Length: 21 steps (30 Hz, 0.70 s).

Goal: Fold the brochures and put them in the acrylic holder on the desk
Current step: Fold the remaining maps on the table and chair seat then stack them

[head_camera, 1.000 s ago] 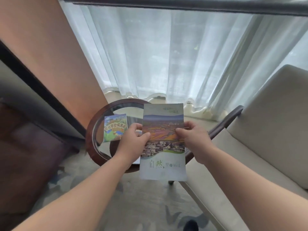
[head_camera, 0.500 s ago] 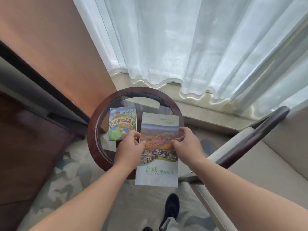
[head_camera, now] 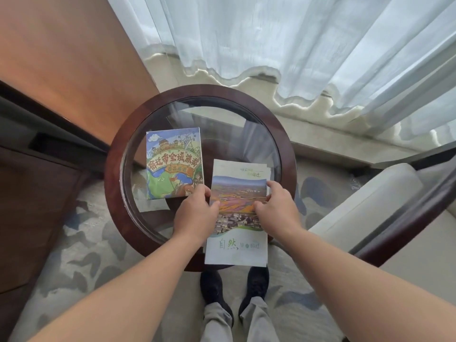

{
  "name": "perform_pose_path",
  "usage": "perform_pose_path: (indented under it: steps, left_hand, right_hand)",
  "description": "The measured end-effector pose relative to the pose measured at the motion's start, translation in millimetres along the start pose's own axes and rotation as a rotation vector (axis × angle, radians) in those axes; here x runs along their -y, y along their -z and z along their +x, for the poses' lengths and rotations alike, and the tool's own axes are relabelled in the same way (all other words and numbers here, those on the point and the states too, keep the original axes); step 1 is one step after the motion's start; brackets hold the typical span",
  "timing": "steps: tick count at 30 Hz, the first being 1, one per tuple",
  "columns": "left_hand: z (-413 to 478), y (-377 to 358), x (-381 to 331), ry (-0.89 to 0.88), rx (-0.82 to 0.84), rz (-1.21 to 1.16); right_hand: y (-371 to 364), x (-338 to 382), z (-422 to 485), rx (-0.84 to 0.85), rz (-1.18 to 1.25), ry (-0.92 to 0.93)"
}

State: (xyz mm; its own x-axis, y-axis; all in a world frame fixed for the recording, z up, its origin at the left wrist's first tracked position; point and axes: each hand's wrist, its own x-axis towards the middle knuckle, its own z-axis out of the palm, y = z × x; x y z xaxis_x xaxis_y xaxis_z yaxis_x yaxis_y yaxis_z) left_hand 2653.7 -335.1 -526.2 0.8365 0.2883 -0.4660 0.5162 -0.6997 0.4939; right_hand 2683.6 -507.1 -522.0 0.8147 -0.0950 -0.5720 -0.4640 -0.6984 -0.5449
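Soft daylight enters through the sheer curtain (head_camera: 296, 40) at the top, the brightest zone. The glass tabletop (head_camera: 222, 124) carries pale reflections. Shadows are faint. Wide-angle distortion bends the frame edges; the forearms at the bottom appear slightly soft.

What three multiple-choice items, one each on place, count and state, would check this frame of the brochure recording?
1. Where does the cartoon-cover brochure lie?
A. on the armchair
B. on the round glass table
C. on the carpet

2. How many brochure covers show?
A. two
B. four
C. five

3. How is the landscape brochure held?
A. by the left hand only
B. by nobody
C. by both hands

Key: 1 B, it lies flat on the glass, left of the hands. 2 A, one cartoon cover, one landscape cover. 3 C, the right hand also grips its edge.
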Motion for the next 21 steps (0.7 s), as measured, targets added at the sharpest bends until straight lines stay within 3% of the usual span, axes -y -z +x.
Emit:
perform_pose_path:
  steps: [13, 17, 21]
  left_hand:
    - [14.8, -18.4, 8.2, -0.011, 0.004, 0.052]
    - [17.7, -16.1, 7.0, -0.025, -0.009, 0.098]
    - [17.4, -23.8, -3.7, -0.313, -0.178, 0.232]
  right_hand:
    - [-8.5, -4.8, 9.7, 0.017, -0.140, 0.004]
    - [-1.6, -8.6, 14.5, 0.009, -0.396, 0.115]
    - [6.7, -14.2, 32.3, 0.097, -0.676, 0.352]
